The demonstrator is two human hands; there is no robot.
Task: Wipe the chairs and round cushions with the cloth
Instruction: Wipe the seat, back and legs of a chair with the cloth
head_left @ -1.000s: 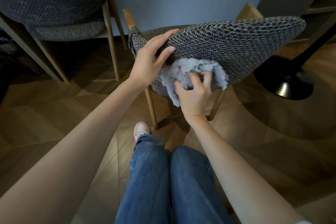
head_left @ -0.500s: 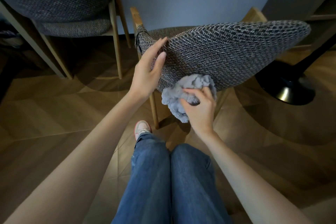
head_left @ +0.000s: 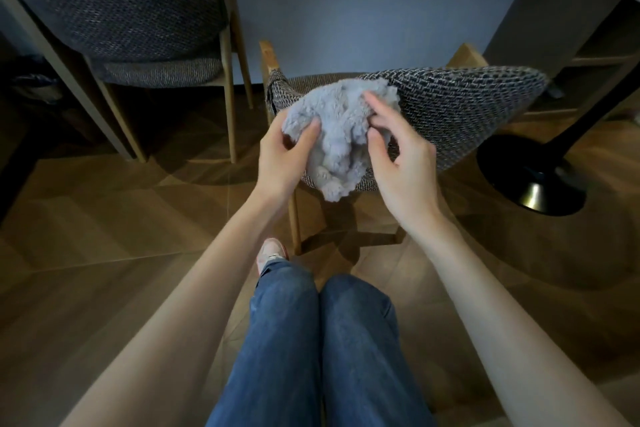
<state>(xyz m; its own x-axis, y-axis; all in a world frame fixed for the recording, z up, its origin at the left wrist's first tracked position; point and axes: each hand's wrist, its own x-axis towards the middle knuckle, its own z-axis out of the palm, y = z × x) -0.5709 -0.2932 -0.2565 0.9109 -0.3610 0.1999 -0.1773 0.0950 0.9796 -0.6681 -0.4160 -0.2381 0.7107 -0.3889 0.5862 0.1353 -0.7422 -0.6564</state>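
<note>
The fluffy grey cloth (head_left: 341,128) hangs bunched in the air in front of the woven backrest of the near chair (head_left: 467,111), held between 2 hands. The left hand (head_left: 280,163) grips its left edge with curled fingers and the thumb on top. The right hand (head_left: 401,166) pinches its right edge. Cloth and hands cover the left part of the backrest. Just right of this chair stands a round black base (head_left: 530,177) with a slanted pole. A 2nd chair (head_left: 114,17) stands to the left, apart. Below, knees in jeans (head_left: 311,340) and 1 shoe (head_left: 272,253) are over the wooden floor (head_left: 104,218).
</note>
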